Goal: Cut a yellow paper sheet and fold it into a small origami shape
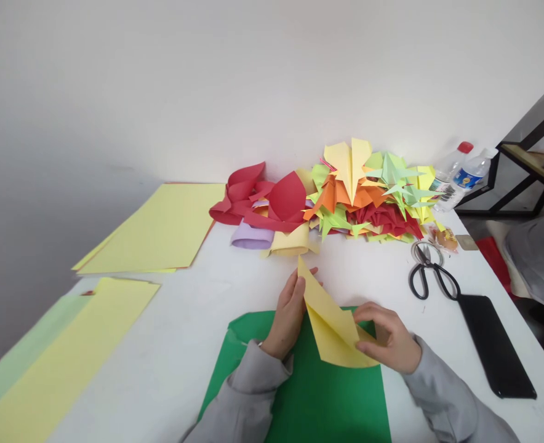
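Two hands [287, 317], one folded yellow paper [331, 326], two bottles [466, 179], one scissors pair [426, 263], one flat black object [498, 344].

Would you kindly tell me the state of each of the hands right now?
Left hand: closed, holding the folded yellow paper near its pointed far end.
Right hand: closed, pinching the same paper at its right side.
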{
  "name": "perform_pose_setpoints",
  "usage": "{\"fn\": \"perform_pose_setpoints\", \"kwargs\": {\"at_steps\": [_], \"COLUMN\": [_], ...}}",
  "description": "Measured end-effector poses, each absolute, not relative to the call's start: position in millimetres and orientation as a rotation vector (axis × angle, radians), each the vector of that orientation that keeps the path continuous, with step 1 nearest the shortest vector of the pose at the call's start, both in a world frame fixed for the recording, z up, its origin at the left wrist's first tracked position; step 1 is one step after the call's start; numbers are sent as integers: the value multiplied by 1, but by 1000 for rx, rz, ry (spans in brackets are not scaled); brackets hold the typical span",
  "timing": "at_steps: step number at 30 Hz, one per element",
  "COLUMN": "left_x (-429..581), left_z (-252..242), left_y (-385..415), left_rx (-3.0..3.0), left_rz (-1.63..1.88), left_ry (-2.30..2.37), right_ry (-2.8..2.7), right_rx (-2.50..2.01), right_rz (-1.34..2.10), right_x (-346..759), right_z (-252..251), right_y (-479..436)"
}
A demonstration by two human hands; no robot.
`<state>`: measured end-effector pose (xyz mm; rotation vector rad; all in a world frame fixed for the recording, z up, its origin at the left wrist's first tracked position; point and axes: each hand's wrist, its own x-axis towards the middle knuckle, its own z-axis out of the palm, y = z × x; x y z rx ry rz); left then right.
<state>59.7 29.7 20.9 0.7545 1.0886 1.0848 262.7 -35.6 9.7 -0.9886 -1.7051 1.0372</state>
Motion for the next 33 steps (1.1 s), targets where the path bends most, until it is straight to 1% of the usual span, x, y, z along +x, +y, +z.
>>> {"fn": "perform_pose_setpoints", "kwargs": {"at_steps": [4, 8, 12, 19, 27, 33], "left_x": [59, 59, 59, 54, 47, 43], "left_z": [20, 21, 25, 23, 19, 17], "left_y": [30, 30, 30, 33, 36, 40], "left_rx": [763, 774, 754, 573, 505, 508], "left_rz": [1089, 1090, 1094, 1053, 977, 965], "left_ry": [1052, 1061, 1077, 902, 1000, 1044], "right_ry": [-1541, -1347, -1099, -755, -620, -724], "right_rx": [-988, -1107, -1167, -1229, -1303, -1359], "right_rz": [1145, 1214, 1238, 1239, 1189, 1158], "right_x": [262, 265, 271, 278, 286, 291], "right_z": [16, 18, 10, 8, 12, 9], "right_y": [-35, -34, -32, -26, -20, -18]}}
